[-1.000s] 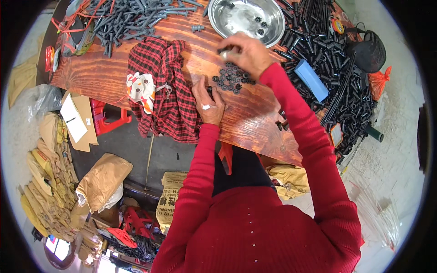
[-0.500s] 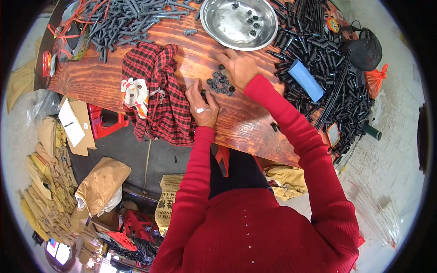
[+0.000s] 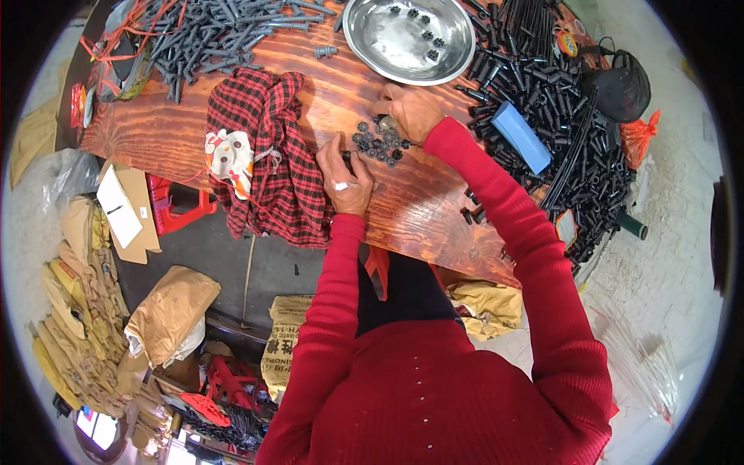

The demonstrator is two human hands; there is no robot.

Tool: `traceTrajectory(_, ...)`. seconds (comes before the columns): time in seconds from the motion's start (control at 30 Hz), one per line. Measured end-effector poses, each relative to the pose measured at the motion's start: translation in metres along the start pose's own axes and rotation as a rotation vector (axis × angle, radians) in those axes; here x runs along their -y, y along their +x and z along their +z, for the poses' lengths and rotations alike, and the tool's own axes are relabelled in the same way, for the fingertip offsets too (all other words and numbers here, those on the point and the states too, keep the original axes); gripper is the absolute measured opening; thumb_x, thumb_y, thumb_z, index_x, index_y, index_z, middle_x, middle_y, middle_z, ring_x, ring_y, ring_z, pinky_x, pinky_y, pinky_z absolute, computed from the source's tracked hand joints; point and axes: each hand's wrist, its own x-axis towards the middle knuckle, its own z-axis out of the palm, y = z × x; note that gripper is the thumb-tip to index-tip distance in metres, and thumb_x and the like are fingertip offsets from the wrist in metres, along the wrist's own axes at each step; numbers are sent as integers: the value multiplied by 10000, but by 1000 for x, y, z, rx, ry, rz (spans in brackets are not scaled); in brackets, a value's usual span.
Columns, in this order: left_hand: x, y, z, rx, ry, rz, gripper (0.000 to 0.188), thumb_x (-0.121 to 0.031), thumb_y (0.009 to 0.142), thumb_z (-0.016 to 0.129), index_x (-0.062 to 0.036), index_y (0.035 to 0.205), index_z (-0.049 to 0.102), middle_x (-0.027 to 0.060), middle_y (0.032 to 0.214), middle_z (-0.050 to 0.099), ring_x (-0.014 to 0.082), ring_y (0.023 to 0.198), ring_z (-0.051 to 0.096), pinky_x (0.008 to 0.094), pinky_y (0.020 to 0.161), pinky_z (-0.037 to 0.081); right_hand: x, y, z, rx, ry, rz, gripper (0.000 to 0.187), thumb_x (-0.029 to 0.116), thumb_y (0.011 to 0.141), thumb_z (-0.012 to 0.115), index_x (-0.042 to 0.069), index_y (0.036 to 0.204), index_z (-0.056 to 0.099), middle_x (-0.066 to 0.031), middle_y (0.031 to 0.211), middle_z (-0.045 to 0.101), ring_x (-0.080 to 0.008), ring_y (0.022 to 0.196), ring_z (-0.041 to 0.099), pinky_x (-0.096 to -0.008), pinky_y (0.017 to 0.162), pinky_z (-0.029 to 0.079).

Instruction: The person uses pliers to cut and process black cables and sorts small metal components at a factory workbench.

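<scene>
On the wooden table (image 3: 434, 201), several small black round toothed plastic parts (image 3: 377, 144) lie in a loose cluster between my hands. My left hand (image 3: 346, 183) rests at the cluster's near left side, its thumb and fingers closed around a small black part (image 3: 347, 158); a white patch shows on the back of this hand. At the cluster's far right edge is my right hand (image 3: 412, 113), fingers curled in and touching the nearest parts; what lies under its fingertips is hidden. Just beyond it stands a shiny metal basin (image 3: 372, 58) holding several of the same black parts.
A red-and-black checked cloth (image 3: 267, 155) lies left of my left hand. Grey plastic rods (image 3: 217, 35) are heaped at the far left. Black tubular parts (image 3: 542, 108) and a blue box (image 3: 521, 138) cover the right side. A brown paper sack (image 3: 174, 310) sits below the table.
My right hand has shifted slightly right and toward me, with its fingers curling over the cluster. The black parts in the basin have changed places. My left hand has stayed put.
</scene>
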Motion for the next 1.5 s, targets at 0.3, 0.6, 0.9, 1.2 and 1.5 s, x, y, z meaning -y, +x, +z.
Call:
traceTrajectory(0.3,1,0,1,4,14,0,432,-6,863,579,3,1290,508,210,1197,517,388,1103,541,439,930,476,9,-4,-7,34,106,108,249,134,783,697,162,1029,675,-90,1012,616,-333,867,640,-432,741,519)
traceTrajectory(0.6,3,0,4,-8,7,12,406,-54,900,596,15,1290,508,214,1174,528,385,1070,536,456,910,465,-1,-5,-35,11,1111,437,196,72,855,717,49,1039,652,4,917,651,-96,831,607,-260,737,502)
traceTrajectory(0.9,-2,0,3,10,-12,-29,439,-23,862,576,-4,1295,512,212,1191,521,400,1108,530,449,938,463,-34,4,-78,-38,1722,605,219,118,889,710,37,1079,636,-1,883,656,-71,715,600,-207,642,512)
traceTrajectory(1.2,-3,1,0,-3,-10,6,378,-44,919,576,15,1288,516,212,1162,535,390,1072,526,470,912,445,-47,-5,-70,14,2088,682,263,120,928,655,37,1169,589,-134,1002,685,-138,789,671,-264,712,586)
traceTrajectory(1.5,-2,0,2,25,12,-27,391,-38,912,582,16,1293,511,206,1166,531,390,1081,522,475,922,445,-39,9,-87,-256,1400,950,297,98,926,653,-20,1191,591,-140,972,710,-137,768,694,-233,656,591)
